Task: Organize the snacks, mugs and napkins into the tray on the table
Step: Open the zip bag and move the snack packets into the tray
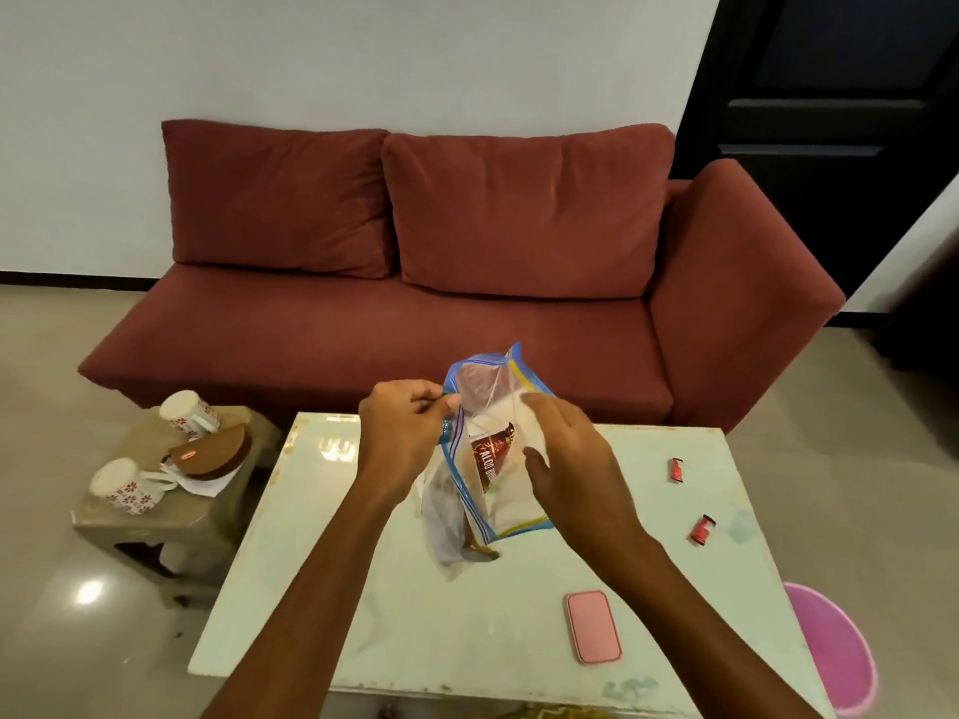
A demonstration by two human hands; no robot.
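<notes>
A clear zip bag (495,391) with a blue and yellow rim stands upright above the pale table (415,630). My left hand (402,433) pinches its left rim, and my right hand (565,459) holds its right side, with the mouth pulled apart. Inside it shows a dark red snack packet (493,451). Two small red snack packets (677,469) (703,529) lie on the table's right part. On a low side table (171,511) at the left, two white floral mugs (189,413) (124,485) lie tipped over beside a brown round tray (213,451), with white napkins (205,485) under it.
A pink phone (593,626) lies on the table near the front right. A red sofa (467,262) stands behind the table. A pink round stool (835,651) sits at the table's right front corner. A dark door (840,121) is at the back right.
</notes>
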